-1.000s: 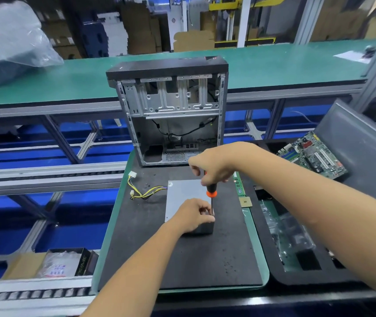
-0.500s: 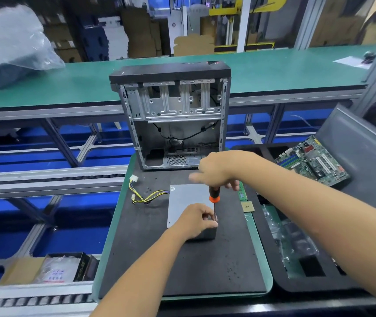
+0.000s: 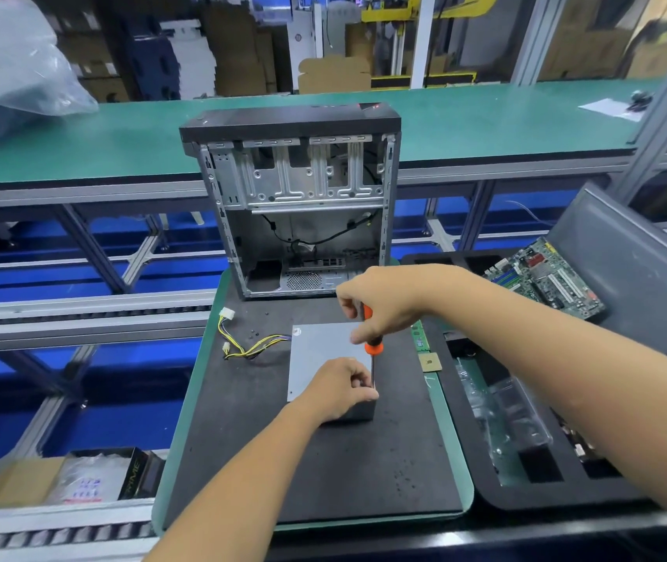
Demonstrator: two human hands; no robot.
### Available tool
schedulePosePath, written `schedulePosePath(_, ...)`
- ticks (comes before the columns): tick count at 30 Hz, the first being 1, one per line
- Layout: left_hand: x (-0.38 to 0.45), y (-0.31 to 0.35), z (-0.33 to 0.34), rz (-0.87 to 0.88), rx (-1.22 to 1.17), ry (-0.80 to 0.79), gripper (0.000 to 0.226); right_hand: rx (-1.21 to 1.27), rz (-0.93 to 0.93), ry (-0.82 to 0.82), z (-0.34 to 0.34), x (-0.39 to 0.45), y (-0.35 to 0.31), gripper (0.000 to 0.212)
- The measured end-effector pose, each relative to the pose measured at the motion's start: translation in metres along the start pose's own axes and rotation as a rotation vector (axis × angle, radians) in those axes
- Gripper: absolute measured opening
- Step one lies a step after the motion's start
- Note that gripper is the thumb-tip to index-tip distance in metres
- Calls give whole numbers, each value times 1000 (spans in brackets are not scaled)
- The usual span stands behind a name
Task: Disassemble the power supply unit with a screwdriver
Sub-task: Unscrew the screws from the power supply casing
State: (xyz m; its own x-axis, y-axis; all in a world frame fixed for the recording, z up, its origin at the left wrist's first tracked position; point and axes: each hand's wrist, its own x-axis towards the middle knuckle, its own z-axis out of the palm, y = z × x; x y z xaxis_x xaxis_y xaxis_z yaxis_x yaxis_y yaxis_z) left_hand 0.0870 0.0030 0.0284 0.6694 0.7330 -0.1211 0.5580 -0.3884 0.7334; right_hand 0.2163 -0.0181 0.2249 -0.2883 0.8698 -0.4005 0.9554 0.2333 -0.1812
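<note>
Beyond our grip, the gutted computer case [image 3: 299, 204] stands open. The grey power supply unit [image 3: 323, 358] lies flat on the black mat [image 3: 323, 472]; our left hand [image 3: 340, 389] clamps its near right corner. Right hand [image 3: 380, 302] wraps the orange-handled screwdriver [image 3: 372, 346], upright, tip down beside our left fingers.
</note>
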Motion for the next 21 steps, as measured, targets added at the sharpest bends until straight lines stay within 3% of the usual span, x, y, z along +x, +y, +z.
schedulePosePath(3,0,1,0,2,0,-9,24,-119,133,-6,0,3,-4,38)
schedulePosePath(5,0,1,0,3,0,-12,25,-196,99,50,4,8,-5,25)
schedulePosePath(8,0,1,-1,1,3,-4,32,-61,12,46,0,6,-3,12)
schedulePosePath(12,-1,-1,0,-2,8,-9,26,-4,-44,30,-2,1,-2,25)
schedulePosePath(14,-1,0,0,-6,9,-11,26,38,16,16,2,4,-1,23)
schedulePosePath(18,0,1,-1,-25,4,-20,30,-8,184,-3,-2,6,-2,52)
schedulePosePath(21,0,1,-2,-23,-4,-23,31,-23,64,11,1,7,0,21)
